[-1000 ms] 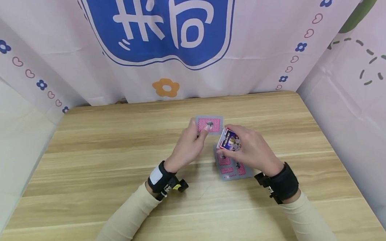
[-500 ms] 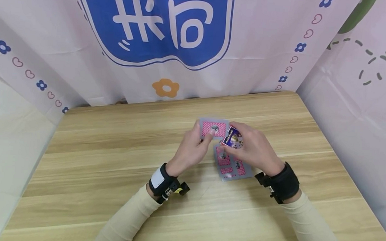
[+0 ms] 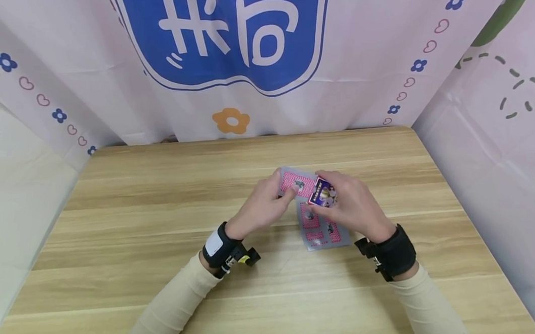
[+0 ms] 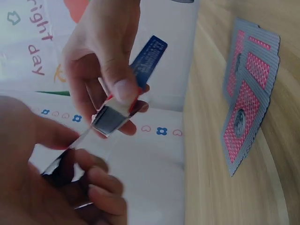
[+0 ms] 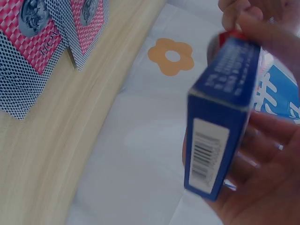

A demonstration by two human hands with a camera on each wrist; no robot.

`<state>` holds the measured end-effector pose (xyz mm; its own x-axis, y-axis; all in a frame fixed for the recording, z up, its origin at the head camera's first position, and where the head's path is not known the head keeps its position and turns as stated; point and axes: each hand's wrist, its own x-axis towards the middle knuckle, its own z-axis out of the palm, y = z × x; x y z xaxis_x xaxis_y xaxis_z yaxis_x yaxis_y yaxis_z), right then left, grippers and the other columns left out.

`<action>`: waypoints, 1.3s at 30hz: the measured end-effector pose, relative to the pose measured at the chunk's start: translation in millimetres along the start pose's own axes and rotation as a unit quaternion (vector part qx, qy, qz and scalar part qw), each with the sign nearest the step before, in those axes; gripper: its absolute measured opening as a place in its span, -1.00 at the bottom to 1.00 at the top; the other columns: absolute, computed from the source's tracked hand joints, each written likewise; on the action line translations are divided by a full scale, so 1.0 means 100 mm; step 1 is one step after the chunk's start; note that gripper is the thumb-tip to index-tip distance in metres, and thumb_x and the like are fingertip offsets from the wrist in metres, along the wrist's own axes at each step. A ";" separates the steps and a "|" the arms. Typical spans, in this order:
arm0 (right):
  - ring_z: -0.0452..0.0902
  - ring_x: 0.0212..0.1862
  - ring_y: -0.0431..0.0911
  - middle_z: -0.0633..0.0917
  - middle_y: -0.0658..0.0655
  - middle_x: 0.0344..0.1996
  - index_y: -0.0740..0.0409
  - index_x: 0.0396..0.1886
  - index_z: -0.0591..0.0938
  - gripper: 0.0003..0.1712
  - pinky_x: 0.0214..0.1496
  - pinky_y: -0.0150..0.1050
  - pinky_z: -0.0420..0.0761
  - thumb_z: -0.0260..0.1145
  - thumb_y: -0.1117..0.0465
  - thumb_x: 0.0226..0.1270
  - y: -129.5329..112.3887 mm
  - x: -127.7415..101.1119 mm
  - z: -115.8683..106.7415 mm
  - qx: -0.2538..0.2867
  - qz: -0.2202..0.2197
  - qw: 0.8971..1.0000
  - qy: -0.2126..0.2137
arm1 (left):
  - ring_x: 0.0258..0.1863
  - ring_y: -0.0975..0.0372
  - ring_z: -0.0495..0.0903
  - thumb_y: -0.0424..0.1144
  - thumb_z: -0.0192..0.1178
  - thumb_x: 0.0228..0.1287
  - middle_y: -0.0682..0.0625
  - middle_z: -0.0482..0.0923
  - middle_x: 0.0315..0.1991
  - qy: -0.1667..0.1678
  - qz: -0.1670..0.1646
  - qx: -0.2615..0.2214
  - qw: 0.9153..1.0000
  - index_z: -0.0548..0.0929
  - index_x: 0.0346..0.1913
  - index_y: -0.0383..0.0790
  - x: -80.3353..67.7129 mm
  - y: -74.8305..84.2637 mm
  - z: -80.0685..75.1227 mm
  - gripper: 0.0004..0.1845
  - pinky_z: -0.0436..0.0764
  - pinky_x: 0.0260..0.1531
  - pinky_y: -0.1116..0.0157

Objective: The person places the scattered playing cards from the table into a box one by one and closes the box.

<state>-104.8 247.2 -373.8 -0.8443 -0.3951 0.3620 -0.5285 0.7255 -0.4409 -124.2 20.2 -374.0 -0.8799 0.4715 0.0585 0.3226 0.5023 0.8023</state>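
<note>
My left hand (image 3: pixel 261 207) pinches a pink-and-grey playing card (image 3: pixel 306 179), back up, with the thumb on top; any cards under it are hidden. In the left wrist view it shows edge-on as a thin strip. The right hand (image 3: pixel 358 208) grips a small blue card box (image 3: pixel 325 192) between thumb and fingers, its red-edged end turned left. The card's right end meets that end of the box. A barcode on the far blue end faces the right wrist camera. Below both hands, several overlapping playing cards (image 3: pixel 311 222) lie back up on the table.
The wooden table (image 3: pixel 154 242) reaches back to a white printed curtain (image 3: pixel 184 117) with a blue emblem. White sheeting (image 3: pixel 485 163) closes off the right side. Black straps with small cameras sit on both wrists.
The left hand has brought its card rightward and slightly nearer, from apart from the box to right at its end. The right hand has barely moved; the cards on the table lie as before.
</note>
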 end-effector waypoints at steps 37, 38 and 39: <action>0.71 -0.20 -0.05 0.78 0.26 0.06 0.30 0.35 0.57 -0.08 -0.18 -0.16 0.73 0.72 0.00 0.05 0.05 -0.01 -0.08 0.023 0.014 1.000 -0.003 | -0.13 0.23 0.54 0.06 0.01 0.65 0.01 0.58 -0.02 -0.036 -0.115 -0.132 0.984 0.54 0.22 -0.18 0.14 -0.25 0.28 -0.59 0.51 -0.11 0.30; 0.71 -0.20 -0.05 0.78 0.27 0.06 0.31 0.35 0.57 -0.08 -0.18 -0.16 0.73 0.73 0.02 0.05 0.06 -0.02 -0.08 0.024 0.013 1.000 0.000 | -0.03 0.19 0.58 0.03 0.06 0.62 -0.04 0.62 0.09 -0.043 -0.092 -0.054 0.993 0.54 0.28 -0.20 0.13 -0.28 0.31 -0.57 0.53 0.00 0.25; 0.71 -0.19 -0.05 0.78 0.26 0.05 0.32 0.35 0.57 -0.09 -0.18 -0.16 0.74 0.73 0.02 0.05 0.06 -0.02 -0.08 0.025 0.012 1.000 0.000 | 0.08 0.15 0.60 0.02 0.13 0.58 -0.07 0.62 0.19 -0.053 -0.064 0.019 0.996 0.53 0.34 -0.20 0.12 -0.30 0.34 -0.52 0.51 0.12 0.20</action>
<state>-106.2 257.0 -370.4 -0.8567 -0.3781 0.3508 -0.5120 0.7053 -0.4903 -133.0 35.3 -417.5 -0.8734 0.4750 -0.1072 0.2255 0.5897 0.7755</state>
